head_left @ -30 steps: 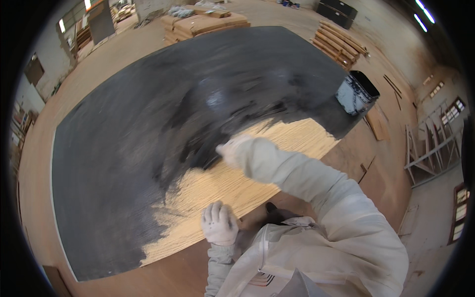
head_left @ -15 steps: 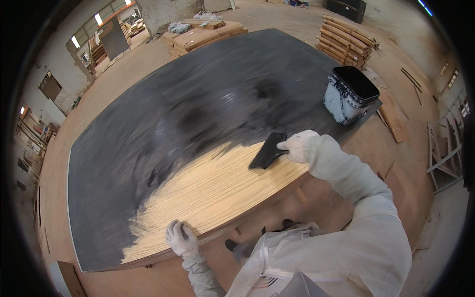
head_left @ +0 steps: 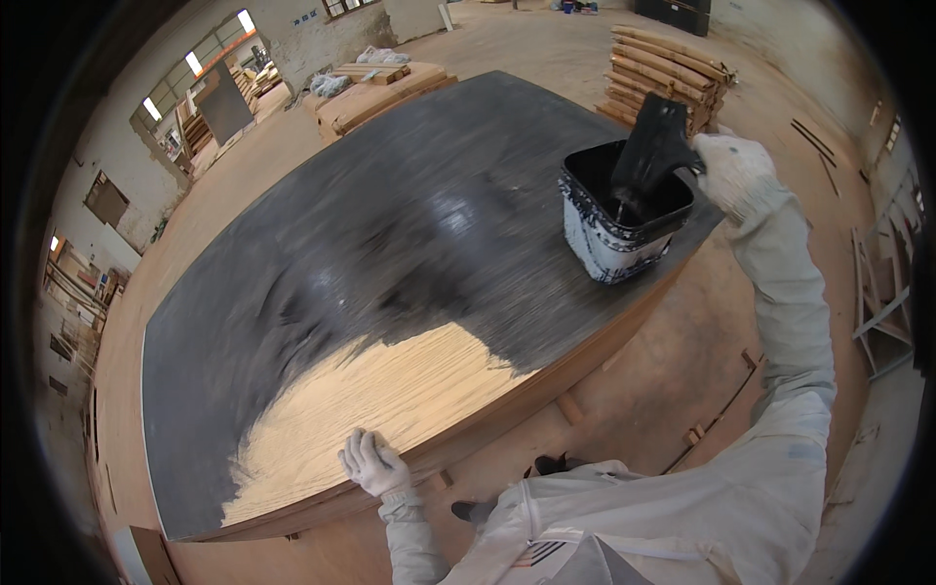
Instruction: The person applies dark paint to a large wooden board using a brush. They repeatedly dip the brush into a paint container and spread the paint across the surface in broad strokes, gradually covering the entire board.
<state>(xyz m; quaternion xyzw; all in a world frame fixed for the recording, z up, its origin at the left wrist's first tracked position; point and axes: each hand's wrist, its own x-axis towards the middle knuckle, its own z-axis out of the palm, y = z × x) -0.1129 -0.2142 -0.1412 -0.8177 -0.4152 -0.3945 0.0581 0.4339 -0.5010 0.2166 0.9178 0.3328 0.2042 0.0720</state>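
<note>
A large wooden board [head_left: 390, 390] lies flat, most of it coated black, with a bare pale patch near its front edge. My left hand [head_left: 373, 462], in a white glove, rests flat on that bare wood at the edge. My right hand [head_left: 733, 168], also gloved, grips a wide black brush [head_left: 651, 146] whose bristles dip into a black-stained paint bucket [head_left: 614, 224] standing on the board's right corner.
Stacks of wooden planks [head_left: 673, 68] lie beyond the bucket and more timber [head_left: 375, 93] sits at the back. The plywood floor [head_left: 663, 370] around the board holds small wood blocks. My shoes [head_left: 478, 509] show below the board edge.
My right hand has swung the brush from the bare wood at the middle over to the bucket on the right. My left hand stays on the board's front edge.
</note>
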